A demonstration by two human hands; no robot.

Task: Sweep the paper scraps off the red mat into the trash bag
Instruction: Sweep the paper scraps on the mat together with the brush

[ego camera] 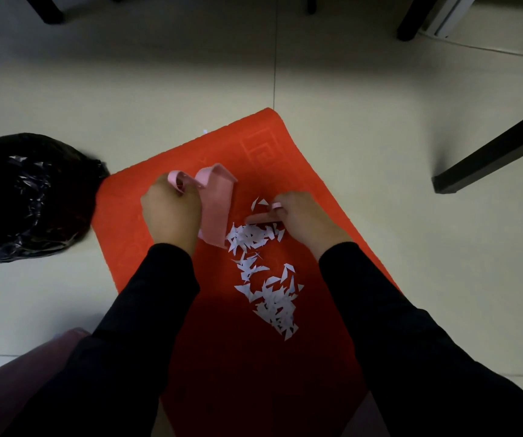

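A red mat lies on the pale tiled floor. White paper scraps are strewn in a band down its middle. My left hand grips the handle of a small pink dustpan, whose lip rests on the mat beside the nearest scraps. My right hand holds a small pink brush with its head against the top of the scrap pile, just right of the dustpan. A black trash bag sits crumpled on the floor left of the mat.
Dark furniture legs stand at the right and along the top. A white cable runs across the floor at the upper right. A maroon cushion is at the lower left.
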